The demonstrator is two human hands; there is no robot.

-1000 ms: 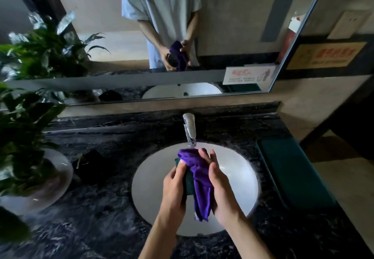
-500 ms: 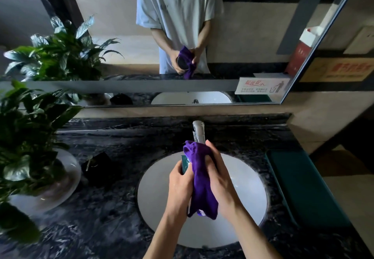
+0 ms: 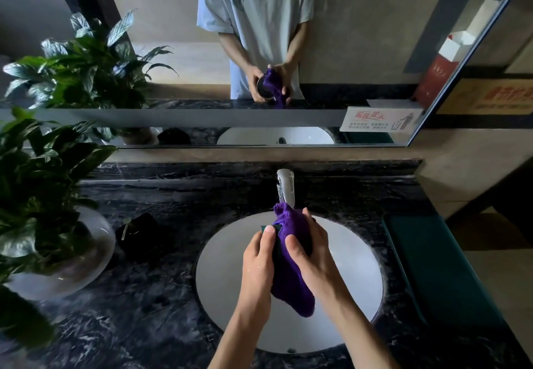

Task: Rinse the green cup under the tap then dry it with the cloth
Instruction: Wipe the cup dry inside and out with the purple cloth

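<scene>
Head view: holding the small dark-green plastic cup (image 3: 276,237) over the back half of the round white ceramic basin (image 3: 225,276), just in front of the chrome tap (image 3: 285,188). Gripping the cup from the left with the left hand (image 3: 258,262), fingers curled round its wall, thumb tip near the rim. Pressing the purple terry cloth (image 3: 291,267) against the cup with the right hand (image 3: 314,256), thumb and fingers wrapped round the fabric, one end bunched at the cup's mouth, the other hanging down toward the basin's front edge. No water showing at the spout (rinsing judged done). Drying judged under way, with most of the cup hidden by cloth and hands; finishing the wipe remaining. Standing at the left edge of the dark marble counter (image 3: 161,319): a leafy green plant in a glass bowl (image 3: 52,224).
</scene>
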